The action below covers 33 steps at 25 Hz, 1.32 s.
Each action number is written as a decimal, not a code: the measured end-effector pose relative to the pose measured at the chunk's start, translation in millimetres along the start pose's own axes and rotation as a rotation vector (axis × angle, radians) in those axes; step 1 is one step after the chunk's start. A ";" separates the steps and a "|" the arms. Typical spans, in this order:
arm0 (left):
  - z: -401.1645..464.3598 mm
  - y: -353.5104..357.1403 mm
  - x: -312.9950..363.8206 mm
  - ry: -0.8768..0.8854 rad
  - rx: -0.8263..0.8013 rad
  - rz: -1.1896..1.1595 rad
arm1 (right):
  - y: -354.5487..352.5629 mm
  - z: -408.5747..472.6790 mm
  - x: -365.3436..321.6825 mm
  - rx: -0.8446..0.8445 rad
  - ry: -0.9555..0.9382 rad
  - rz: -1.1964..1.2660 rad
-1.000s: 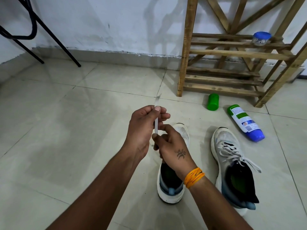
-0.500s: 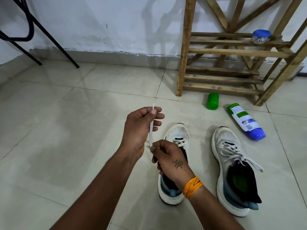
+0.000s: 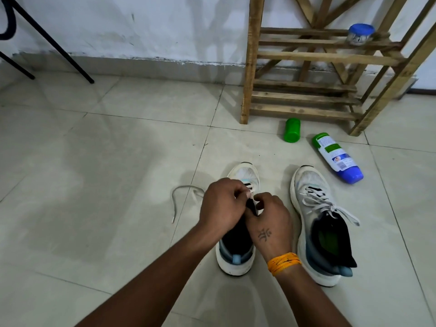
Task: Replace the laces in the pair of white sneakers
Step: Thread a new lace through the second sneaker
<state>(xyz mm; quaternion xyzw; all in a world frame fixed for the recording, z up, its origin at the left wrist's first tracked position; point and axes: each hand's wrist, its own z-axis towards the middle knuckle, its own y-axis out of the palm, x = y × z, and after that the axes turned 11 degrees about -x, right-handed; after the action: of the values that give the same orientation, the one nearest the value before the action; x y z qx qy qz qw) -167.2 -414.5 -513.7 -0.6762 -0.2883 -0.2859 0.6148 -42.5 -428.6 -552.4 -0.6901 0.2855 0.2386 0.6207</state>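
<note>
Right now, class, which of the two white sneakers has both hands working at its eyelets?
The left sneaker: both hands meet over its tongue. The right sneaker sits untouched, fully laced.

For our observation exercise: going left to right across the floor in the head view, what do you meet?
Loose lace → left hand → right hand → laced sneaker → bottle.

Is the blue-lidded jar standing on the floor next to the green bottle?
No, the blue-lidded jar sits up on the wooden rack, above the floor.
</note>
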 end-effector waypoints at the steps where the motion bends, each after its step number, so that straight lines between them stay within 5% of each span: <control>1: -0.4 8.4 -4.2 0.027 0.003 0.071 | 4.0 1.9 4.1 0.024 -0.026 0.000; 5: 3.0 24.5 -28.1 0.113 -0.012 0.302 | 8.7 1.3 13.2 0.099 -0.058 0.142; 11: 8.4 29.5 -28.4 0.046 -0.016 0.283 | 13.5 7.5 23.4 -0.011 0.066 0.416; 24: 17.0 24.3 -33.9 0.192 -0.073 0.177 | 22.2 2.5 26.6 0.040 -0.085 0.364; 33: 22.7 25.5 -27.7 0.109 -0.138 0.186 | 25.8 2.4 26.7 -0.023 0.026 0.645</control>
<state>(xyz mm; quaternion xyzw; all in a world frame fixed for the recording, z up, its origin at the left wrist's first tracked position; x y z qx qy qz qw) -166.1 -395.0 -553.0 -0.7242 -0.1700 -0.2831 0.6053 -40.9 -430.5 -589.6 -0.5740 0.4947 0.4175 0.5015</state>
